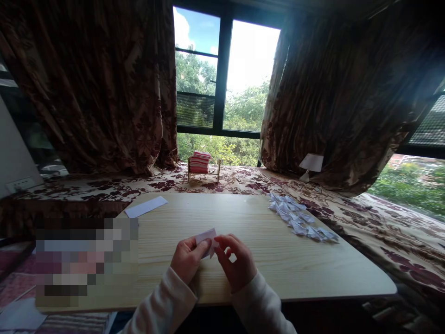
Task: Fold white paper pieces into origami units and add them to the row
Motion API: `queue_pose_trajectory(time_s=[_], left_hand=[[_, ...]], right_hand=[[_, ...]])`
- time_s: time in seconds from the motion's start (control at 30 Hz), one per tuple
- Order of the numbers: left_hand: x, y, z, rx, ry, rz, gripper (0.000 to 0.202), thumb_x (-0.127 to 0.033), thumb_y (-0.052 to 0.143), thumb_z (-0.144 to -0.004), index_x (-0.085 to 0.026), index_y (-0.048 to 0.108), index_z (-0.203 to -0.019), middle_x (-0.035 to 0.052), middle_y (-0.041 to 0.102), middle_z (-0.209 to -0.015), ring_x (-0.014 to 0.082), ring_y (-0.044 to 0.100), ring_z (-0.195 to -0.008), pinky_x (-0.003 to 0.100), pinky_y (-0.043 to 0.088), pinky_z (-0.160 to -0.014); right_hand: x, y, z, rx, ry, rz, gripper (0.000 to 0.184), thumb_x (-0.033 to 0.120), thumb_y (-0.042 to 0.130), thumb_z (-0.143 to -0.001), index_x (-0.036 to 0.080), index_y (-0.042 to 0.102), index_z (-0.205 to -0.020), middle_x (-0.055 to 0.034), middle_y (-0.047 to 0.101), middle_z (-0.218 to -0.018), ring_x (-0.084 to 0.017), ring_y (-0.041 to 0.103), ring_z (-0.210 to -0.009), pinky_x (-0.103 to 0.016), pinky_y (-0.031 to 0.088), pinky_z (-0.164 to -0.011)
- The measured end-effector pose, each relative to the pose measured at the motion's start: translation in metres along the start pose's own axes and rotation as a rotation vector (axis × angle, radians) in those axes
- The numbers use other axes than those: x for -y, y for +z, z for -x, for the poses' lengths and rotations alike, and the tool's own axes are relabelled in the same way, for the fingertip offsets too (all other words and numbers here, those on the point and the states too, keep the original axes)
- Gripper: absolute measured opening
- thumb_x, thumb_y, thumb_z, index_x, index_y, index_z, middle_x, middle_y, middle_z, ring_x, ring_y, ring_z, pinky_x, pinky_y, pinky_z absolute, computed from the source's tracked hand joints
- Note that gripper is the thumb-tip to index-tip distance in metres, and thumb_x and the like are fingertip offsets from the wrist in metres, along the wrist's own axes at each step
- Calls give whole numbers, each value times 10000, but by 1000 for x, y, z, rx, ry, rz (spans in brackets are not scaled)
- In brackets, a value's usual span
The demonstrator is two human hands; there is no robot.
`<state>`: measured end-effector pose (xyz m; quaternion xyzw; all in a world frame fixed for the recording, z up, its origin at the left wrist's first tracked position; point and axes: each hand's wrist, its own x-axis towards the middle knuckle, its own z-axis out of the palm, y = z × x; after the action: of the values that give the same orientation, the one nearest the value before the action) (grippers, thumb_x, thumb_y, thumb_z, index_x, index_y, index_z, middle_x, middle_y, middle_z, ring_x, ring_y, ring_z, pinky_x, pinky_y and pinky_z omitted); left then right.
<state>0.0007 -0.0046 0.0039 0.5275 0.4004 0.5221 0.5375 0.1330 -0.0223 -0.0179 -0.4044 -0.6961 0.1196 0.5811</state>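
My left hand (187, 260) and my right hand (235, 260) meet over the near middle of a light wooden table (278, 250). Both pinch a small folded piece of white paper (206, 237) between thumbs and fingertips, held just above the tabletop. Cream sleeves cover both wrists. A heap of several folded white paper pieces (299, 218) lies on the table to the right, well beyond my right hand. A flat white paper strip (146, 207) rests at the table's far left edge.
A blurred-out patch (86, 260) covers the table's left part. Beyond the table a floral-covered ledge carries a small wooden rack with red-striped cloth (200, 163) and a small white lamp (311, 164). Dark curtains frame a window (222, 79).
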Motion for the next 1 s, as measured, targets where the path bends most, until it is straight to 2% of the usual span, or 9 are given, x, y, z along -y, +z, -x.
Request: queue_pose_trajectory(time_s=[0.23, 0.53, 1.0], left_hand=[[2, -1, 0, -9, 18, -44, 217, -322, 659, -640, -107, 691, -649, 34, 671, -579, 156, 576, -563, 247, 430, -573], [4, 0, 1, 31, 63, -106, 208, -305, 609, -693, -121, 703, -716, 25, 667, -630, 155, 562, -603, 240, 424, -594], [1, 1, 5, 83, 196, -245, 183, -214, 529, -729, -137, 652, -617, 11, 538, -637, 147, 498, -646, 229, 397, -605]], right_hand=[[3, -1, -1, -21, 25, 45, 122, 147, 513, -782, 194, 625, -771, -11, 594, -691, -114, 541, -581, -199, 437, -469], [5, -2, -2, -44, 21, 74, 108, 160, 517, -782, 184, 608, -730, -24, 583, -722, -122, 541, -615, -208, 443, -478], [2, -2, -2, -16, 74, 87, 132, 180, 482, -801, 184, 549, -687, -13, 534, -682, -126, 513, -609, -215, 425, -491]])
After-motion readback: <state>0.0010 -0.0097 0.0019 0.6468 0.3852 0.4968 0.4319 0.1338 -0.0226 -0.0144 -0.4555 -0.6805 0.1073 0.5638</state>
